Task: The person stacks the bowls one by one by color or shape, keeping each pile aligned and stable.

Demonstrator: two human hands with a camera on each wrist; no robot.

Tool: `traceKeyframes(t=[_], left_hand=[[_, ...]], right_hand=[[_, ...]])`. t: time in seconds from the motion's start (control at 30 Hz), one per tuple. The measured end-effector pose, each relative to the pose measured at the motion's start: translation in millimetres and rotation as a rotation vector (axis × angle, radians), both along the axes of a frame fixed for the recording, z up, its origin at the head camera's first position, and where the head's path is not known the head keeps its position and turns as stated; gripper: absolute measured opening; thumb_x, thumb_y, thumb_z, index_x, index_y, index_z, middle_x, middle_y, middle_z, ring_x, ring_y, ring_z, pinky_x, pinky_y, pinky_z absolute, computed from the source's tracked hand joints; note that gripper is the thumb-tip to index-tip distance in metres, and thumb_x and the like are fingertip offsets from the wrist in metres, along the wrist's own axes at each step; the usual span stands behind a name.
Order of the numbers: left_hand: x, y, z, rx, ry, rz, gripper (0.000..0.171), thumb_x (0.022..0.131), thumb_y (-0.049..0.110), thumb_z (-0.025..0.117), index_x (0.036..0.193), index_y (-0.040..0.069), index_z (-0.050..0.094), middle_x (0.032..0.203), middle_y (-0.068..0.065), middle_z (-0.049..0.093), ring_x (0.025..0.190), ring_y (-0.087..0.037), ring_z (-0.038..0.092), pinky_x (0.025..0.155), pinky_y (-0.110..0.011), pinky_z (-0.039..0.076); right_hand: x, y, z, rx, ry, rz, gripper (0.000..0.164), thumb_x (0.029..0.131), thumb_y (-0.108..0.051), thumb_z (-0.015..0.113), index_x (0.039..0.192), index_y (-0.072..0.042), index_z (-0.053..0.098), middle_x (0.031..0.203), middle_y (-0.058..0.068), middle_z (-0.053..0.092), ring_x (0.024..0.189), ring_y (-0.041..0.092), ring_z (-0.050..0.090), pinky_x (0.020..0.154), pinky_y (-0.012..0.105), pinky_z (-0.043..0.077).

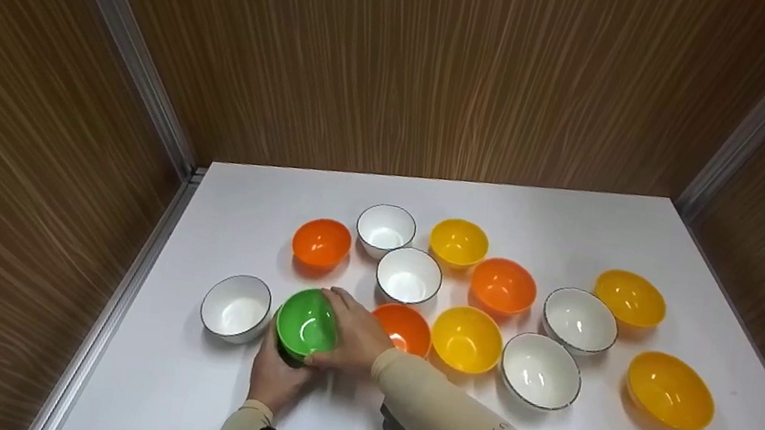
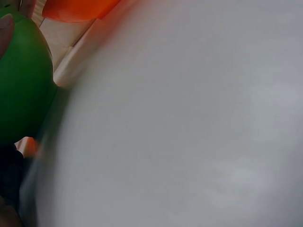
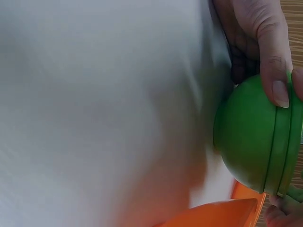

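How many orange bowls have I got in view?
3: the first orange bowl left of the rearmost white bowl; the second partly hidden by the right hand; the third right of the rearmost yellow bowl. Nested ones might not show.

On the white table [image 1: 144, 392] — five white bowls [image 1: 541, 371], three orange bowls [image 1: 321, 242] and four yellow bowls [image 1: 467, 339].

Green bowl [image 1: 306, 319] was pretty boxed in from what I saw: white bowl [image 1: 237, 307] just left, right hand [image 1: 358, 334] then orange bowl [image 1: 409, 327] on its right, right forearm [image 1: 472, 426] crossing front-right. Bare table [image 1: 237, 224] far-left of it was easily passable.
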State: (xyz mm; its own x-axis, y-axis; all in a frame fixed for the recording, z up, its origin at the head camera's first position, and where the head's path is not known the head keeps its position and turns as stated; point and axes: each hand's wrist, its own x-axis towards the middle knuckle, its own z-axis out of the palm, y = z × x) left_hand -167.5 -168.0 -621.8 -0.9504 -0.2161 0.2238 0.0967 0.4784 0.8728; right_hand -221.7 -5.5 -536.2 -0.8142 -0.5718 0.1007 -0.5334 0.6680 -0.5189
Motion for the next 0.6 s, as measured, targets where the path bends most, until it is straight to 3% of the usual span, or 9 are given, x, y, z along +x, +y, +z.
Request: traceKeyframes(t=[0.43,0.6], left_hand=[[-0.1,-1.5,-0.3,-0.027,-0.012,-0.002,0.111,0.056,0.027,0.086,0.145,0.02,0.02,0.141,-0.005,0.037,0.126,-0.02,0.035,0.106,-0.04,0.025],[-0.8,-1.1,-1.4,-0.033,-0.007,-0.003,0.112,0.056,0.027,0.085,0.146,0.02,0.019,0.141,-0.006,0.036,0.127,-0.021,0.034,0.106,-0.041,0.024]], right_hand=[[1.9,-0.8,0.4,-0.004,-0.045,0.006,0.11,0.06,-0.054,0.077,0.145,-0.014,0.019,0.148,0.013,0.021,0.128,0.027,0.034,0.101,0.037,0.034],[0.8,3.1,-0.8,-0.018,-0.071,0.033,0.114,0.058,-0.056,0.078,0.146,-0.021,0.015,0.15,0.012,0.015,0.128,0.028,0.033,0.1,0.039,0.036]])
